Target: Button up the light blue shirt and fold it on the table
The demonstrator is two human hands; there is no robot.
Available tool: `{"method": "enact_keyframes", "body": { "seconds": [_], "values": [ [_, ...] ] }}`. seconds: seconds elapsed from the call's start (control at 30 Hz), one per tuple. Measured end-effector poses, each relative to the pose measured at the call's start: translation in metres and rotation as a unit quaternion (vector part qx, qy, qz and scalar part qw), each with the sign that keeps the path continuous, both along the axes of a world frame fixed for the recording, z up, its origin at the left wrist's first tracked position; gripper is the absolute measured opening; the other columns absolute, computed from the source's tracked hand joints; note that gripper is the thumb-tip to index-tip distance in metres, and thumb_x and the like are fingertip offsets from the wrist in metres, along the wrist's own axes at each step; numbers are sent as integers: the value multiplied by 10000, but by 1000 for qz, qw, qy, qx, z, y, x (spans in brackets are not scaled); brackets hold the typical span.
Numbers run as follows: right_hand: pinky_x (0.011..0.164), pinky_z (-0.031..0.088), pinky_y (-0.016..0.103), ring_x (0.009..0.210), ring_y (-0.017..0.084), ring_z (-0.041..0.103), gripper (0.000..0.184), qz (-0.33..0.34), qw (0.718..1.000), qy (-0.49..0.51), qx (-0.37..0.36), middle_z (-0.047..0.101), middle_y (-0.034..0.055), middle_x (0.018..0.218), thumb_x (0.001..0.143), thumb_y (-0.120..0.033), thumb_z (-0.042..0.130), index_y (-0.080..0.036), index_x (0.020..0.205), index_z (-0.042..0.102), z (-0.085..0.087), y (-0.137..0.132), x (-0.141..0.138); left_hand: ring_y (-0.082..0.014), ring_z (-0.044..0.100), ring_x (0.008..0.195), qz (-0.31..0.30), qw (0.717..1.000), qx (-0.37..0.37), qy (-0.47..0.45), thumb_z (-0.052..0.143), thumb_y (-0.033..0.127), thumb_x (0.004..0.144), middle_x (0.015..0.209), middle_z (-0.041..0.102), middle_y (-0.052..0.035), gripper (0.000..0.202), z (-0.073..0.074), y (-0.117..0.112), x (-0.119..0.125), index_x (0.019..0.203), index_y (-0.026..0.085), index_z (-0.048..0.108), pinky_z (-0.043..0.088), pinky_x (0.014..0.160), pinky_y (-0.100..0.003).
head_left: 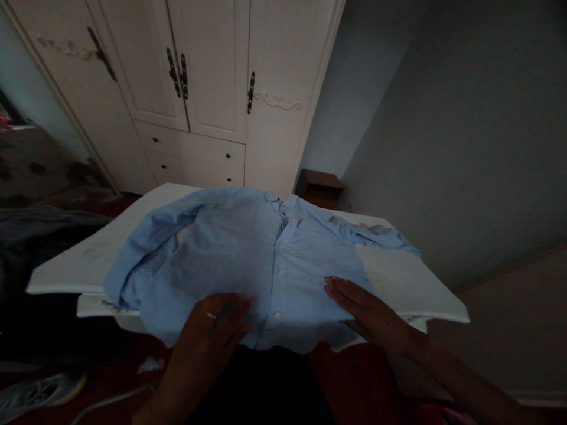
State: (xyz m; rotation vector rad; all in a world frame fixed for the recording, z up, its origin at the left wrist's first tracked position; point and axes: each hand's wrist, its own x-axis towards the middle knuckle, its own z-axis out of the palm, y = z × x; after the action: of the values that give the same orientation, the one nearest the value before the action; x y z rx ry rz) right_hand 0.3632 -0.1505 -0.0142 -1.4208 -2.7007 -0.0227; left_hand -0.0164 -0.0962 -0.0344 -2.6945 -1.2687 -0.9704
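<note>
A light blue button-up shirt (230, 248) lies front side up across a white table (416, 283), its collar toward the far edge and its hem hanging at the near edge. Its buttons run down the middle, and the sleeves spread to both sides. My left hand (217, 324), with a ring on one finger, is over the lower left part of the shirt, fingers curved and apart; whether it touches the cloth I cannot tell. On the lower right part, my right hand (361, 307) rests with its fingers stretched out flat.
A white wardrobe (212, 71) with dark handles and drawers stands behind the table. A small brown cabinet (321, 183) sits by the wall at the back right. At the lower left, a shoe (42, 392) and a pale cord (113, 401) lie on the red floor.
</note>
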Motion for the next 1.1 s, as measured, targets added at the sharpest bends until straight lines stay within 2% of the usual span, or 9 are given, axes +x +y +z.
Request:
{"method": "enact_keyframes", "body": {
  "seconds": [0.07,0.17,0.23,0.37,0.53,0.6,0.77,0.93,1.1],
  "values": [
    [1127,346,437,1425,233,262,722,2,1000,-1,2,263,101,1556,907,-240,545,-219,1518,162,4,0,-1,-238,617,934,-23,1000,11,9,529,335,909,1068,670,-58,250,3,5,14,1110,281,667,525,774,-408],
    [1117,367,418,1413,230,293,688,9,1000,7,9,290,100,1546,915,-277,546,-221,1510,206,9,1,-3,-196,617,799,-61,998,21,1,492,204,916,908,684,-40,225,9,11,25,914,247,713,511,691,-359],
    [1116,370,410,1408,228,306,674,12,1000,16,11,304,95,1541,915,-287,550,-228,1504,228,10,2,-3,-171,611,744,-78,996,8,-31,490,205,916,824,671,-33,238,13,12,25,831,224,712,514,669,-326],
    [1124,359,406,1413,231,292,678,12,1000,27,-1,289,92,1548,911,-311,560,-229,1502,238,5,4,1,-148,629,733,-69,987,-46,-136,520,281,912,786,659,-24,217,23,7,20,805,206,693,534,667,-272],
    [1134,345,406,1424,237,264,677,10,999,34,-25,255,86,1561,913,-314,560,-230,1503,239,2,5,7,-137,643,749,-57,976,-104,-185,512,296,918,835,667,-3,171,36,9,13,871,227,661,522,653,-239],
    [1128,358,399,1416,235,286,669,22,998,44,-31,282,86,1551,911,-338,568,-233,1497,262,8,6,9,-141,638,761,-45,975,-109,-189,482,290,928,842,662,-3,175,43,13,11,877,223,636,515,671,-246],
    [1091,418,378,1343,215,421,575,62,994,79,-38,454,68,1458,907,-357,583,-259,1440,391,32,18,8,-157,633,829,-22,975,-106,-194,453,291,936,887,661,-18,193,65,36,17,889,205,619,506,742,-274],
    [1023,487,351,1239,195,534,488,64,993,90,-31,542,61,1381,925,-356,556,-265,1394,459,48,41,4,-178,644,919,-50,977,-93,-183,594,332,853,1002,682,-29,161,85,65,27,834,231,718,519,829,-313],
    [988,510,340,1176,191,582,434,77,991,106,-25,596,68,1315,933,-356,539,-255,1354,509,50,66,-1,-151,657,928,-60,959,-121,-250,696,297,784,997,691,6,48,89,76,19,800,281,739,525,837,-286]
  ]
}}
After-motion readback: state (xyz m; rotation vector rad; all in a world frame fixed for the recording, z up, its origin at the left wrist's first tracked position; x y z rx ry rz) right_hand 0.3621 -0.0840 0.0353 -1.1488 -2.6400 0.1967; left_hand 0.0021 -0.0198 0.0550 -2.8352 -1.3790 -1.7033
